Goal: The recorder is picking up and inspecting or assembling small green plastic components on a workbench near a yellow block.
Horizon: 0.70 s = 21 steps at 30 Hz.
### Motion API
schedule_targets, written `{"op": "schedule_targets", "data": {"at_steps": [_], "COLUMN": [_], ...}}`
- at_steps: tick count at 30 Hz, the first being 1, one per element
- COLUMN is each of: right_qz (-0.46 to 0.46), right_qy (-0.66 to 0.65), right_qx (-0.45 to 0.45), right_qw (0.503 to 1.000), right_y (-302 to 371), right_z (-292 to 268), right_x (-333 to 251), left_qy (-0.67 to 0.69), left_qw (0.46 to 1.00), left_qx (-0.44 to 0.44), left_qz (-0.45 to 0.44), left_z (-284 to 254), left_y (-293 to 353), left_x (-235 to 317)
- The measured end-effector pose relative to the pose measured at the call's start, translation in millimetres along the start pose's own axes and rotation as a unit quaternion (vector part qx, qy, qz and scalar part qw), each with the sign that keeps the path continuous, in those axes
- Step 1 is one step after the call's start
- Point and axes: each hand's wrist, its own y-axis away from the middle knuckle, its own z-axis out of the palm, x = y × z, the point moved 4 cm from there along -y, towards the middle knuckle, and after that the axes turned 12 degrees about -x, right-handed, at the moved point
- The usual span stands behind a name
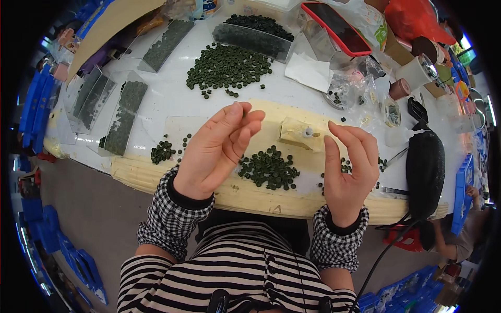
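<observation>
My left hand (222, 148) is raised over the table's near side, palm turned inward. Its thumb and fingertips are pinched together, with a small dark bit just showing between them that is too small to name. My right hand (352, 169) is held to the right, thumb and fingers apart with nothing between them. Between the hands stands a block wrapped in yellowish tape (301, 134), with a small grey peg on top. A pile of small dark green round discs (269, 168) lies just in front of the block. More discs lie partly behind my right hand.
A larger heap of green discs (224, 68) lies farther back, near clear boxes (253, 41) of discs. Other clear trays (124, 117) stand left. A red-cased phone (336, 28), white paper (308, 72) and a black-wrapped tool (425, 172) with a cable are right.
</observation>
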Motion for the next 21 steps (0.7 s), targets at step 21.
{"op": "schedule_targets", "data": {"at_steps": [21], "right_qz": [0.028], "right_qy": [-0.287], "right_qx": [0.004], "right_qw": [0.958], "right_y": [4], "right_z": [6], "right_x": [-2], "left_qy": [-0.089], "left_qw": [0.990], "left_qx": [-0.068], "left_qz": [-0.089], "left_z": [15], "left_y": [1], "left_x": [-38]}}
